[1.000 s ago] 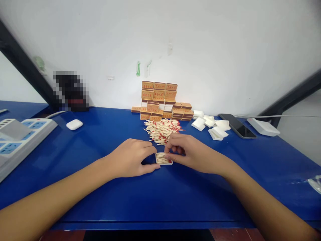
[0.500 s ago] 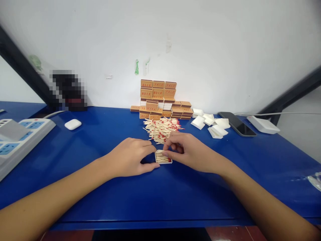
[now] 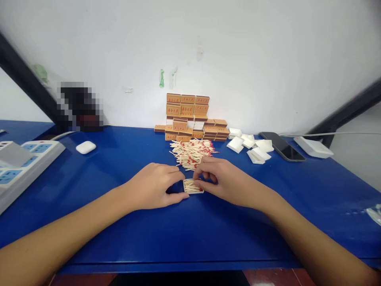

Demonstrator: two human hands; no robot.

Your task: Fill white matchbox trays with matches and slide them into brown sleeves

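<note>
A small white matchbox tray (image 3: 193, 186) with matches in it lies on the blue table (image 3: 190, 234). My left hand (image 3: 154, 186) grips the tray's left end between thumb and fingers. My right hand (image 3: 222, 178) rests at its right side, its fingers curled and pinched over the matches in the tray. Just behind both hands lies a loose heap of red-tipped matches (image 3: 192, 153).
Stacked brown matchboxes (image 3: 190, 119) stand against the wall, with several empty white trays (image 3: 253, 147) to their right. A phone (image 3: 282, 146) and white box (image 3: 314, 147) lie far right. A power strip (image 3: 20, 163) and earbud case (image 3: 85, 147) are on the left.
My right hand's fingers have shifted slightly over the tray. The left hand and the tray have stayed in place.
</note>
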